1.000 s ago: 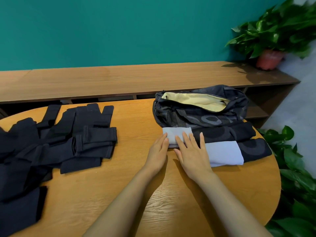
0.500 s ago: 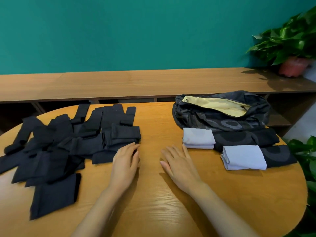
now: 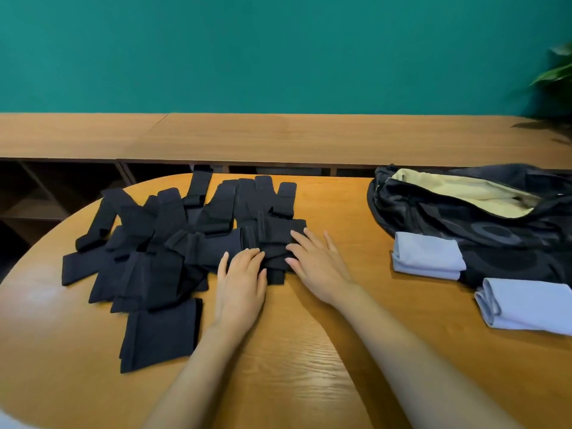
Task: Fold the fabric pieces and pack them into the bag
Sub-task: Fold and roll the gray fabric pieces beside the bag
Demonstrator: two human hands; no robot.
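Observation:
A heap of several black fabric pieces [image 3: 161, 249] lies on the left half of the round wooden table [image 3: 294, 366]. My left hand [image 3: 241, 280] rests at the heap's right edge, its fingertips curled onto a black piece [image 3: 272, 239]. My right hand [image 3: 315, 261] lies flat beside it, fingers straight and touching the same piece. At the right, the dark bag [image 3: 483, 224] lies unzipped, showing a pale yellow lining. Two folded light-blue pieces [image 3: 427, 255] [image 3: 526, 305] sit on the table in front of the bag.
A long wooden bench or shelf [image 3: 278, 134] runs behind the table against a teal wall. Leaves of a potted plant [image 3: 557, 69] show at the far right. Bare wood stretches between the black heap and the bag.
Both hands have left the folded light-blue piece by the bag and moved left to the black heap. The view has swung left with them.

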